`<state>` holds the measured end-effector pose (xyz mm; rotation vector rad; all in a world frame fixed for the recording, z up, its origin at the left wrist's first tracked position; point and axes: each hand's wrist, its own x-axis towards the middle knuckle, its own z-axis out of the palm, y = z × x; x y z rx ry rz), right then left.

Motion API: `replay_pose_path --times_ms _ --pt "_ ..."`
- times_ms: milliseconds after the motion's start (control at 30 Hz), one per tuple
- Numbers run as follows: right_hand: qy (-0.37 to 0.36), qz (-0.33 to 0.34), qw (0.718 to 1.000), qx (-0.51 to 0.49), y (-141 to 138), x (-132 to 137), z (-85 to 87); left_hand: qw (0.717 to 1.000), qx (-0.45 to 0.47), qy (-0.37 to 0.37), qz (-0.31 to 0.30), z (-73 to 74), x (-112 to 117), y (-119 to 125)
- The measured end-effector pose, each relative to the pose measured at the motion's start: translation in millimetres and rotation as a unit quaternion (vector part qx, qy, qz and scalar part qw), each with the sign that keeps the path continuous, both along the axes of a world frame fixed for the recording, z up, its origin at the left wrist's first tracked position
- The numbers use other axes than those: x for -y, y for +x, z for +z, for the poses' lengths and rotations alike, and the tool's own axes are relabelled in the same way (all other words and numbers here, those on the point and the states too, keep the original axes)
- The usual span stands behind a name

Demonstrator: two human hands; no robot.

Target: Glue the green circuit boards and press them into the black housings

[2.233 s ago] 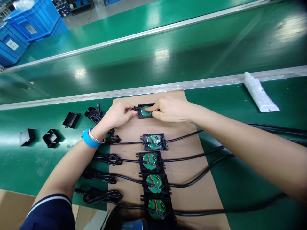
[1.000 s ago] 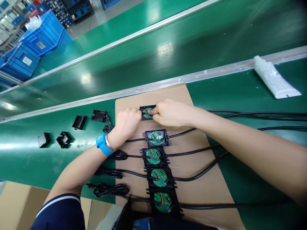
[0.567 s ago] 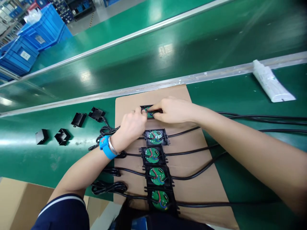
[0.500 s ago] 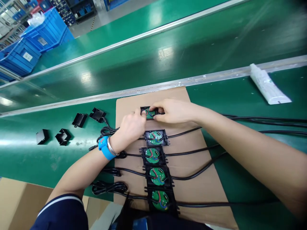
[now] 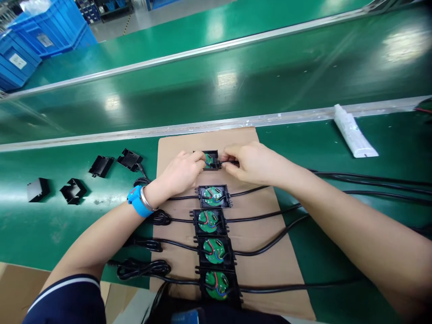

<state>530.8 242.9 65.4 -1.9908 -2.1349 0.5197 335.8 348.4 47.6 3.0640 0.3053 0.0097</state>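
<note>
At the top of a column of black plastic boxes, one box with a green circuit board [image 5: 211, 160] lies between my hands. My left hand [image 5: 185, 170] grips its left side, fingers curled over the edge and partly hiding the board. Just right of the box, my right hand [image 5: 248, 163] pinches the black cable [image 5: 229, 162] that enters it. Below sit several more open boxes, each with a round green board and red and blue wires; the nearest is this wired box [image 5: 213, 196]. All rest on a cardboard sheet [image 5: 182, 140].
Several black plastic covers [image 5: 101, 166] lie on the green bench to the left. Coiled black cables [image 5: 143, 268] sit at the cardboard's left edge; long cables [image 5: 371, 178] run right. A white tube [image 5: 355, 133] lies at the right, near the metal rail. Blue bins [image 5: 50, 27] stand far left.
My right hand has shifted from the board to the cable at the box's right side, uncovering that edge. My left hand stays on the left side. The whole view has shifted slightly.
</note>
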Motion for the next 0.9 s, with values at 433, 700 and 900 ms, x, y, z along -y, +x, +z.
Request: replay_pose_path --times_ms 433,700,900 --pt "-0.114 -0.013 0.993 -0.04 5.1 -18.8 -4.6 1.0 0.002 -0.008 0.004 0.1 5.7 4.2" --pt "-0.185 0.094 0.969 0.134 -0.9 -37.3 1.0 0.999 -0.022 0.005 0.027 10.5 14.0 14.0" --pt "-0.177 0.043 0.969 0.165 -8.2 -35.5 -1.8 0.998 -0.064 -0.003 0.026 18.1 13.5 26.5"
